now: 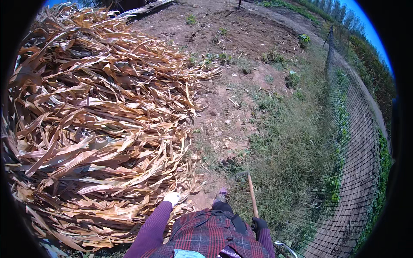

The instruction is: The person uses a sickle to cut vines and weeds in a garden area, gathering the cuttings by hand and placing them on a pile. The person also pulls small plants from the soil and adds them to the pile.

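My left hand (172,198), in a white glove, is at the right edge of a large heap of dry corn stalks and leaves (106,129); whether it grips any leaf cannot be told. My right hand (259,223), in a black glove, is closed around the wooden handle of a sickle (253,195). The sickle points forward, and its curved metal blade (239,174) extends left from the handle's far end, over low weeds. Part of one shoe (222,192) shows between my hands.
A black mesh fence (358,154) runs along the right side, with a dirt path (342,222) behind it. Tall, thin grass (297,151) grows on the near side of the fence. Bare soil (232,29) with small green plants stretches ahead.
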Tool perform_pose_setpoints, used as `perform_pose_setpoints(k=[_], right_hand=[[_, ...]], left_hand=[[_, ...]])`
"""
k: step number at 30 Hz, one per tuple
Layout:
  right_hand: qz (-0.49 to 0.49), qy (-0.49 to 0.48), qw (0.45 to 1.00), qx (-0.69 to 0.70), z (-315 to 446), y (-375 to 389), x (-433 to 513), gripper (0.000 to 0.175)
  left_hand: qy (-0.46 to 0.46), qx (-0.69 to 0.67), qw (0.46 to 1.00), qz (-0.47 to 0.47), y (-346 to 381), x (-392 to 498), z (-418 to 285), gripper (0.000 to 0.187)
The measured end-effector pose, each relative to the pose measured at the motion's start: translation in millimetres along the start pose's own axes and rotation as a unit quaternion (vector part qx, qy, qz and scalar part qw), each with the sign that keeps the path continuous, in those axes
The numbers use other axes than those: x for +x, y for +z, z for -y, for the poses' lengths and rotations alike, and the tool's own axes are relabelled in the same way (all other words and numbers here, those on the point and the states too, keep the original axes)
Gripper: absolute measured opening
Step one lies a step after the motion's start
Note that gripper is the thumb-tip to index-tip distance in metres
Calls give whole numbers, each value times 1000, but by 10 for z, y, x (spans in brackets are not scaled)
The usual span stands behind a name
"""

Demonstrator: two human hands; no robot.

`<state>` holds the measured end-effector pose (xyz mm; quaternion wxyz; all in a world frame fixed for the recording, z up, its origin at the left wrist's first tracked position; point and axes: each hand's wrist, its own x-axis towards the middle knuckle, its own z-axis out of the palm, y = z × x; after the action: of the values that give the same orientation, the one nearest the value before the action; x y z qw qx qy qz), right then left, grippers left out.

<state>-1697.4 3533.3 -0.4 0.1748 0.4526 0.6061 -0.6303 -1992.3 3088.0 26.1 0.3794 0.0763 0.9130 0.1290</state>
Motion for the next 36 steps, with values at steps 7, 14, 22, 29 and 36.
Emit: perform_pose_setpoints(k=[7,14,22,29,36], right_hand=[[38,209,950,231,1012,-426,1412,35],[20,110,941,318,2865,-299,1977,18],[-58,163,948,269,4494,-294,2338,17],[-32,150,935,321,5103,-553,2738,19],[-48,141,928,342,5744,-929,3370,20]], left_hand=[[-32,115,991,61,-132,145,114,31],[-80,-12,973,216,-131,702,-95,48],[-37,-131,991,-11,-1464,2389,-895,16],[-62,-167,984,-16,-2894,3775,-2026,17],[-11,-185,983,-17,-3304,4571,-2731,19]])
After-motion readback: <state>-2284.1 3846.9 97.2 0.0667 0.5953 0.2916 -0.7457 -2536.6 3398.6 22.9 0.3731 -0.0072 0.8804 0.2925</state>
